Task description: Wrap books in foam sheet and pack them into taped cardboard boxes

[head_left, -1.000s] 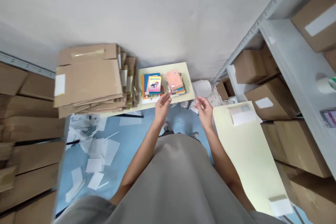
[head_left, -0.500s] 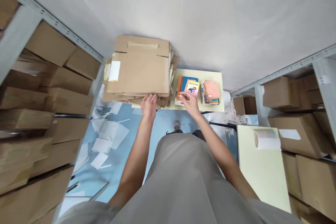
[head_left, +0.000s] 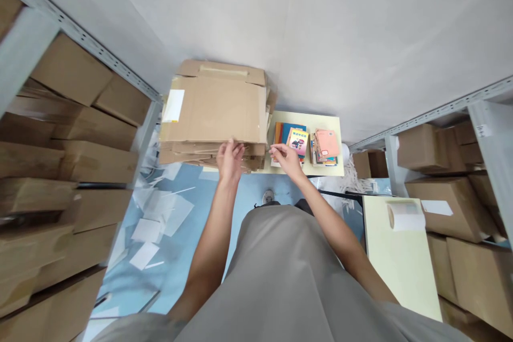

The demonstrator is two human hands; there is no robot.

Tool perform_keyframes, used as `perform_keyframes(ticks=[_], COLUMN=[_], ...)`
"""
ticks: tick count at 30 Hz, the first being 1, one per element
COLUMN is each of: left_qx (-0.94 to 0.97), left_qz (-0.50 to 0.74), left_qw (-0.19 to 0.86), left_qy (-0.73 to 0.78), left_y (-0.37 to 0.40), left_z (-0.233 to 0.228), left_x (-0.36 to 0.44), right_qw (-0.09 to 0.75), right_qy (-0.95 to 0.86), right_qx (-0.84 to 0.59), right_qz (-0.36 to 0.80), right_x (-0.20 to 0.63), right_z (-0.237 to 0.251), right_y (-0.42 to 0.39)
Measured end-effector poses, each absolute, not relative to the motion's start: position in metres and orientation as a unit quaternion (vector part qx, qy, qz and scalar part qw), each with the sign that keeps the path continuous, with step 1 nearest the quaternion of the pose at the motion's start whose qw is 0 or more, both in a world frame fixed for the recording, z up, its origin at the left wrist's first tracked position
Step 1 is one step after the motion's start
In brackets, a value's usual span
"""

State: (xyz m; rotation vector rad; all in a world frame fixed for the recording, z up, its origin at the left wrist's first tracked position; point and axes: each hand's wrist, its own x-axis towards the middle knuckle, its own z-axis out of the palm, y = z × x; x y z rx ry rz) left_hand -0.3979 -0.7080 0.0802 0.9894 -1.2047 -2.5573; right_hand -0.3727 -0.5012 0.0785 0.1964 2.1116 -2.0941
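Note:
A flattened cardboard box (head_left: 216, 109) with a white label lies on top of a stack of flattened boxes (head_left: 192, 152). My left hand (head_left: 230, 161) is at its front edge, fingers closed on that edge, which stands a little above the layers below. My right hand (head_left: 288, 161) hovers just right of the stack, in front of a pile of books topped by a yellow and pink booklet (head_left: 298, 141). Its thumb and fingertips come together in a pinch; whether anything small is between them I cannot make out.
Another pile of books with a pink cover (head_left: 327, 142) sits on the pale table (head_left: 306, 117). Shelves of cardboard boxes (head_left: 98, 160) stand at left and right. Loose paper sheets (head_left: 146, 230) litter the blue floor. A side table (head_left: 401, 267) holds a white roll (head_left: 406, 217).
The top box's front edge has risen slightly off the stack at my left hand. My right hand has shifted a little left relative to the books, its fingertips closer together. The view has moved slightly.

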Motion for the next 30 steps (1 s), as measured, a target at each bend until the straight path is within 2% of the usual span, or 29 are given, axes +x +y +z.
perform_keyframes(ticks=[8,12,17,21,26,30], left_qx=[0.273,0.220,0.130,0.024,-0.140,-0.241], left_qz=[-0.819,-0.803,-0.770,-0.734,-0.664,-0.615], left_qw=[0.147,0.135,0.013,-0.112,-0.240,-0.361], left_qy=[-0.483,-0.537,-0.624,-0.670,-0.694,-0.658], left_y=[-0.720,-0.723,-0.704,-0.676,-0.624,-0.550], left_z=[0.080,0.088,0.097,0.102,0.103,0.097], left_x=[-0.405,-0.379,-0.363,-0.370,-0.387,-0.393], right_qw=[0.052,-0.050,-0.288,-0.416,-0.424,-0.420], right_qy=[0.709,0.746,0.808,0.811,0.796,0.758], right_qx=[0.072,0.080,0.148,0.219,0.344,0.428], right_qz=[-0.699,-0.660,-0.492,-0.350,-0.259,-0.259], right_x=[-0.377,-0.379,-0.365,-0.321,-0.214,-0.109], right_z=[0.093,0.125,0.166,0.169,0.150,0.144], right_y=[-0.492,-0.452,-0.355,-0.260,-0.186,-0.170])
